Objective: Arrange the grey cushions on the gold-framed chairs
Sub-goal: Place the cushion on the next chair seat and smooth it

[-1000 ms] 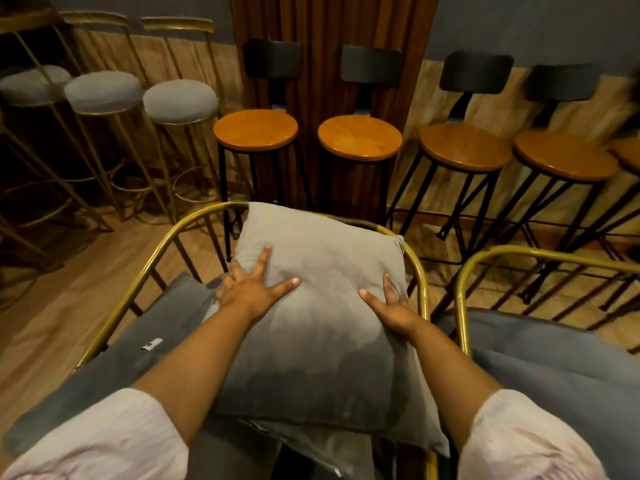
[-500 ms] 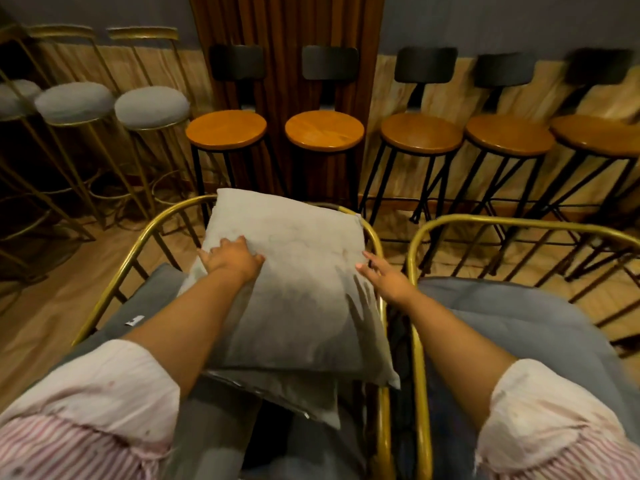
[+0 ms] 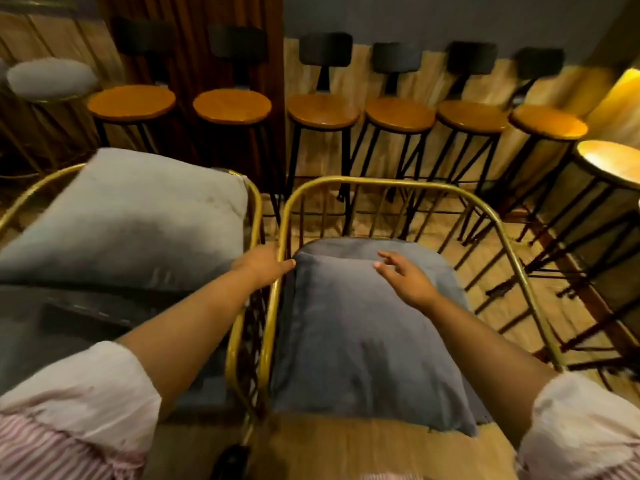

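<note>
Two gold-framed chairs stand side by side in front of me. On the left chair (image 3: 254, 202) a light grey cushion (image 3: 131, 220) leans against the backrest, free of both hands. The right chair (image 3: 381, 183) holds a darker grey cushion (image 3: 363, 334) lying flat on its seat. My left hand (image 3: 265, 263) reaches across the two gold rails, fingertips touching that cushion's left top corner. My right hand (image 3: 403, 275) hovers with fingers spread over the cushion's top edge; whether it touches is unclear.
A row of several black stools with round wooden seats (image 3: 323, 110) lines the back wall. A grey-padded gold stool (image 3: 52, 79) stands at far left. A round lit table (image 3: 613, 161) is at right. Wooden floor (image 3: 381, 448) shows below.
Both hands have left the light grey cushion on the left chair and moved right to the darker cushion on the right chair. My view has swung right.
</note>
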A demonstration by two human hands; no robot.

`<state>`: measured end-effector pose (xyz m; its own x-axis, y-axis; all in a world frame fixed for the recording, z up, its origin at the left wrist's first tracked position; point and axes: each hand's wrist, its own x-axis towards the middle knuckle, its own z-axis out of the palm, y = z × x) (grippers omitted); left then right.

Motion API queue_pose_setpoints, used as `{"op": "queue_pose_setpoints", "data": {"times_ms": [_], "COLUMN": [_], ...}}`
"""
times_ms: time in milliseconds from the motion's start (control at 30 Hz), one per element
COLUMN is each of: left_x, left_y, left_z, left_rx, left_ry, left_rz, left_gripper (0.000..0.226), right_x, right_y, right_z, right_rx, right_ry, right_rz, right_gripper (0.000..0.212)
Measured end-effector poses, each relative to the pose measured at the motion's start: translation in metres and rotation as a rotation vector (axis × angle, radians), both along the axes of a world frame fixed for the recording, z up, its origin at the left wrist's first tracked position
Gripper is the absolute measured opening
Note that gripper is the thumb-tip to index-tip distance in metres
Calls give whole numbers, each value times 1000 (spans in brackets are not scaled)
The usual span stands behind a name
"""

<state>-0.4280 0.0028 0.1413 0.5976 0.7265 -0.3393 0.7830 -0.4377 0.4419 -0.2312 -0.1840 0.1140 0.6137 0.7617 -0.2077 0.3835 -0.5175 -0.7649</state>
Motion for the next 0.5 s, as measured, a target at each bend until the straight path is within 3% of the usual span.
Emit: {"op": "queue_pose_setpoints", "data": {"times_ms": [200, 500], "left_x": [47, 97], "left_y": [-59, -37], "left_z": [-35, -149], "left_rx": [-202, -487], "left_ry": [-30, -193], "left_rz": [9, 293], "left_gripper": [64, 73], "right_x": [47, 115], "right_y": [-72, -85], "right_z": [-41, -161], "right_rx": [-76, -199], "right_ry": [122, 264], "right_rz": [-184, -406], "right_gripper": [51, 70]}}
